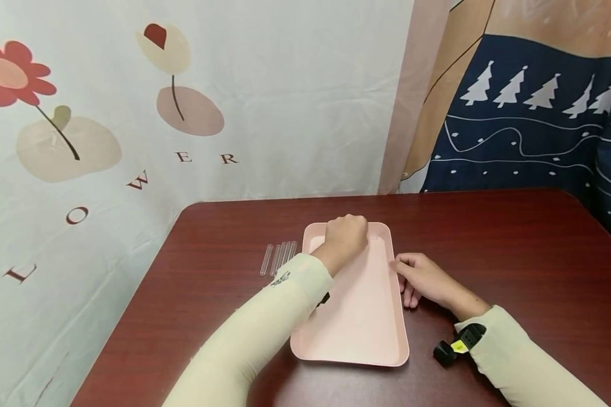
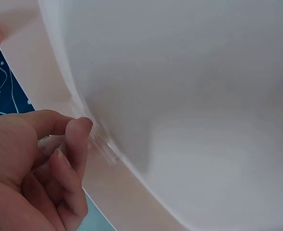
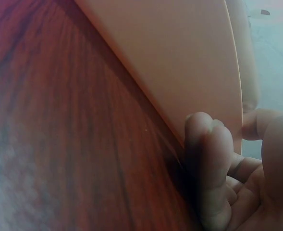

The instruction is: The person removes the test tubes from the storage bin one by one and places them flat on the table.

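Observation:
In the head view my left hand (image 1: 347, 234) is over the far end of a pink tray (image 1: 358, 316), fingers curled. The left wrist view shows the thumb and fingertip of the left hand (image 2: 40, 163) pinching a short clear tube (image 2: 105, 148) along the inner edge of the tray. My right hand (image 1: 422, 278) is at the tray's right side. In the right wrist view the thumb of the right hand (image 3: 247, 178) meets the rim, and the fingers lie against the tray's outer wall (image 3: 179, 57).
Several clear tubes (image 1: 280, 257) lie side by side on the dark red table (image 1: 514, 243), left of the tray. A patterned curtain (image 1: 295, 102) hangs behind the table, with a navy tree-print cloth (image 1: 519, 135) at the right.

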The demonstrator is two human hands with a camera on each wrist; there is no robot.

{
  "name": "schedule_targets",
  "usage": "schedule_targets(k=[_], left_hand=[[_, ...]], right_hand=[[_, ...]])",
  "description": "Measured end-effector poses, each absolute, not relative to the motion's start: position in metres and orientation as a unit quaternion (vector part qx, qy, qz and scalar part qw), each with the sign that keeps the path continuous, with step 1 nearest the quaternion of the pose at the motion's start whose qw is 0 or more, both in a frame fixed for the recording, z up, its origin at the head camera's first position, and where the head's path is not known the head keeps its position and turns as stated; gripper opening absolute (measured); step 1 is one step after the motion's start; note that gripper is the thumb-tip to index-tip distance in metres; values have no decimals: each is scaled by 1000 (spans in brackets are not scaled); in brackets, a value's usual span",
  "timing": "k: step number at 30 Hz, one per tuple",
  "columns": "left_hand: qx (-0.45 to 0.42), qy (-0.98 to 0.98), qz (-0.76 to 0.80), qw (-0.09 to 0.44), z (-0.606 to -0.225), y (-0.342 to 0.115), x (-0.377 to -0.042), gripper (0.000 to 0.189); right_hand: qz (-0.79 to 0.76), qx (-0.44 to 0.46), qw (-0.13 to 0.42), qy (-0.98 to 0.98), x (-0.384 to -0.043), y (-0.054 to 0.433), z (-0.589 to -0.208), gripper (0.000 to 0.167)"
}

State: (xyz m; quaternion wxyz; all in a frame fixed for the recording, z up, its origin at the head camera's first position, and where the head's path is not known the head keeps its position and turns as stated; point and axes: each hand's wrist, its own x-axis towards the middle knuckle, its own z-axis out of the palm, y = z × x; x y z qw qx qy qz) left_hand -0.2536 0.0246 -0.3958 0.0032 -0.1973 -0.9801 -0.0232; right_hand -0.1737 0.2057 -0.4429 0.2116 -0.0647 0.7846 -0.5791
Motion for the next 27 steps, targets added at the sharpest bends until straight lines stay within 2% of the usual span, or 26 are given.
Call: schedule_targets(k=[8, 20, 27], left_hand=[[-198, -979, -46, -13, -396, 22, -254, 29], [-201, -977, -30, -61, -392, 18, -242, 11], [-197, -978, -13, -64, -391, 12, -240, 12]], right_hand=[[-579, -59, 215, 784, -176, 205, -442, 34], [-579, -59, 214, 785, -173, 207, -443, 35], [-580, -62, 214, 784, -173, 205, -443, 35]])
